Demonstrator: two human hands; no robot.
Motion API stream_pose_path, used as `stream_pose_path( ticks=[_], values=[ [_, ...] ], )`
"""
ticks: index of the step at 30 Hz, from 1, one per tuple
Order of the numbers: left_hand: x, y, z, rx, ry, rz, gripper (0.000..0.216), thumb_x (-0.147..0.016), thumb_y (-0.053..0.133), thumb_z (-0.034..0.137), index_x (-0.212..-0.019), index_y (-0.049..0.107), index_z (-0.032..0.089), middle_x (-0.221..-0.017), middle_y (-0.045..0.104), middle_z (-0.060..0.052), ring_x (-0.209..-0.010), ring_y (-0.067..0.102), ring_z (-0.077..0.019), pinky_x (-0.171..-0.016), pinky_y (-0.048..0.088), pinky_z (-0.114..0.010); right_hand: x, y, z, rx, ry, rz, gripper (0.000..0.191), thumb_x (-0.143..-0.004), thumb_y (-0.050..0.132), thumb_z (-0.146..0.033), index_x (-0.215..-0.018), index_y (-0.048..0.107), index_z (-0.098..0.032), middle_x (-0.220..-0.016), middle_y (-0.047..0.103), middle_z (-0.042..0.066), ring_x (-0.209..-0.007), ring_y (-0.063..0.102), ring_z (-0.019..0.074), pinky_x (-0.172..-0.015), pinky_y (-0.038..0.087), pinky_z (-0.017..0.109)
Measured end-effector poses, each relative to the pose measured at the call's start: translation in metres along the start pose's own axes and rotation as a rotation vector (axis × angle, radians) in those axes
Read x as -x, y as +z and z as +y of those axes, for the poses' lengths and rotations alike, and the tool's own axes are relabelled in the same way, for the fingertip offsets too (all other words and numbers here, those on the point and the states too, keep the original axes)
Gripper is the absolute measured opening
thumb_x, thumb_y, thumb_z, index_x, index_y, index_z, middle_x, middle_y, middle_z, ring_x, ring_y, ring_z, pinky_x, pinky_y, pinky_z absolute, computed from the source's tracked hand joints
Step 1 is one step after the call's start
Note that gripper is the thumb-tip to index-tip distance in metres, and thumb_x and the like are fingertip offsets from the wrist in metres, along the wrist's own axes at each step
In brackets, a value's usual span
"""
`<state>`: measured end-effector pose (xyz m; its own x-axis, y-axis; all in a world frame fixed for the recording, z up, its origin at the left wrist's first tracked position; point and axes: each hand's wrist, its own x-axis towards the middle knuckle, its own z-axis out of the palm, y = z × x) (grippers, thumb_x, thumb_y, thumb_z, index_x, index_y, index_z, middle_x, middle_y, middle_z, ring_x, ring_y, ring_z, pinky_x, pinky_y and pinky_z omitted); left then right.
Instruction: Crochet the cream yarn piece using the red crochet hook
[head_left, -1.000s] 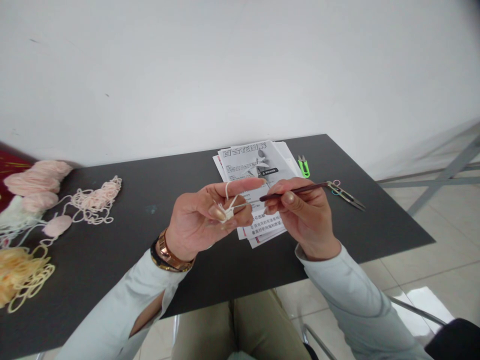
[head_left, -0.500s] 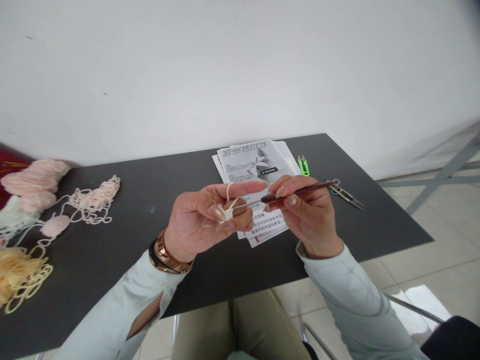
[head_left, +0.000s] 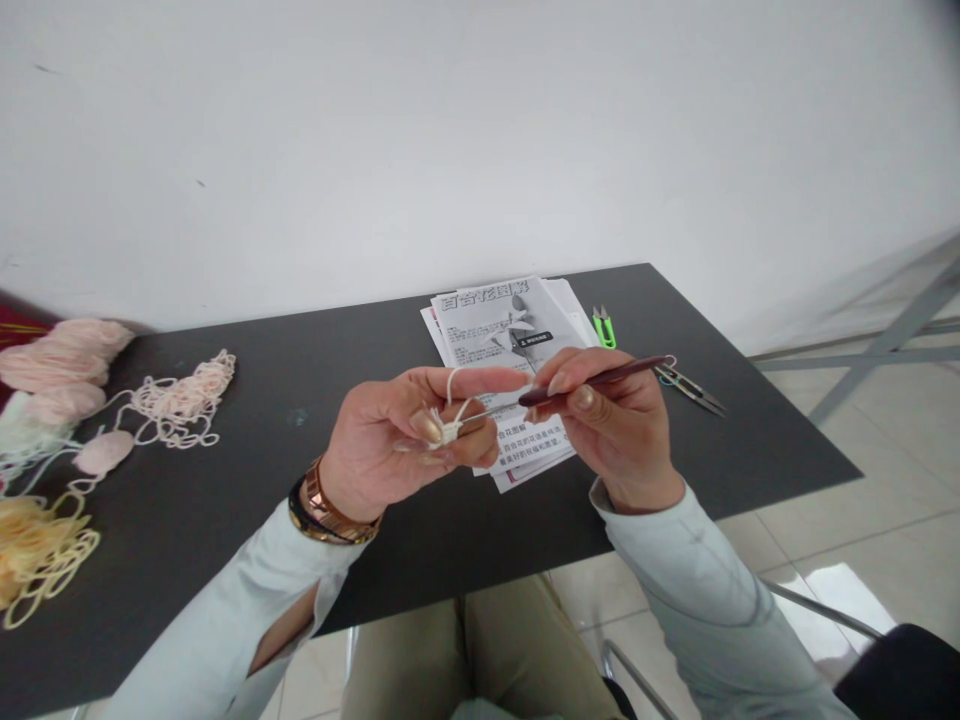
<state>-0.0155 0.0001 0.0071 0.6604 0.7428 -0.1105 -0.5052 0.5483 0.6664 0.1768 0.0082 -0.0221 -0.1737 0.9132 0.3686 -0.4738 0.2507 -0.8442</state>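
My left hand (head_left: 397,430) pinches a small piece of white crochet work (head_left: 448,430) between thumb and fingers. A strand of white yarn loops over its outstretched index finger. Held like a pen in my right hand (head_left: 611,415) is a crochet hook (head_left: 615,374) with a dark reddish-brown handle. Its thin metal shaft points left and reaches the white stitches; the hook's tip is hidden there. Both hands are raised over the table, close together, with the left index fingertip near the right fingers.
Printed sheets (head_left: 487,325) lie stacked on the dark table (head_left: 247,530) behind my hands. Green thread snips (head_left: 604,328) and metal scissors (head_left: 694,390) rest to the right. At left are pink yarn skeins (head_left: 64,355), loose pale pink yarn (head_left: 187,395) and yellow yarn (head_left: 45,550).
The whole view has shifted slightly. The hands keep nearly the same pose, with the hook's shaft still at the white stitches.
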Motion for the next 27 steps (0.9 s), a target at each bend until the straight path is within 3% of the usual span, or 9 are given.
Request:
stream_pose_path(
  ticks=[6, 12, 18, 27],
  values=[
    [0.001, -0.001, 0.001, -0.03, 0.022, -0.014, 0.048, -0.055, 0.054, 0.014, -0.096, 0.078, 0.013, -0.037, 0.025, 0.006, -0.041, 0.031, -0.0108, -0.057, 0.034, -0.032, 0.0, 0.002, -0.001, -0.042, 0.039, 0.047, 0.014, -0.072, 0.08, -0.034, -0.075, 0.074, -0.022, -0.073, 0.071, 0.001, -0.055, 0.068, 0.0116, -0.053, 0.061, 0.022],
    [0.001, 0.0, -0.001, -0.144, 0.104, 0.09, 0.039, -0.055, 0.058, 0.01, -0.086, 0.08, 0.015, -0.046, 0.047, 0.0, -0.047, 0.038, -0.0107, -0.054, 0.033, -0.031, -0.003, 0.002, 0.003, -0.157, 0.199, 0.087, 0.017, -0.073, 0.079, -0.036, -0.077, 0.073, -0.021, -0.059, 0.071, -0.002, -0.045, 0.064, 0.0093, -0.045, 0.056, 0.016],
    [-0.004, -0.004, -0.007, -0.205, 0.208, 0.162, 0.037, -0.061, 0.064, 0.004, -0.091, 0.08, 0.016, -0.067, 0.068, -0.004, -0.064, 0.053, -0.0131, -0.064, 0.042, -0.029, -0.007, 0.007, 0.011, -0.297, 0.39, 0.14, 0.02, -0.069, 0.081, -0.034, -0.077, 0.073, -0.018, -0.058, 0.072, -0.003, -0.043, 0.063, 0.0072, -0.046, 0.055, 0.013],
    [-0.012, -0.006, -0.014, -0.165, 0.23, 0.154, 0.037, -0.068, 0.067, 0.006, -0.102, 0.078, 0.018, -0.082, 0.075, -0.006, -0.075, 0.063, -0.0155, -0.076, 0.047, -0.03, -0.005, 0.016, 0.018, -0.277, 0.354, 0.172, 0.019, -0.075, 0.077, -0.035, -0.079, 0.07, -0.017, -0.06, 0.071, -0.003, -0.049, 0.066, 0.0086, -0.051, 0.057, 0.016]
  ],
)
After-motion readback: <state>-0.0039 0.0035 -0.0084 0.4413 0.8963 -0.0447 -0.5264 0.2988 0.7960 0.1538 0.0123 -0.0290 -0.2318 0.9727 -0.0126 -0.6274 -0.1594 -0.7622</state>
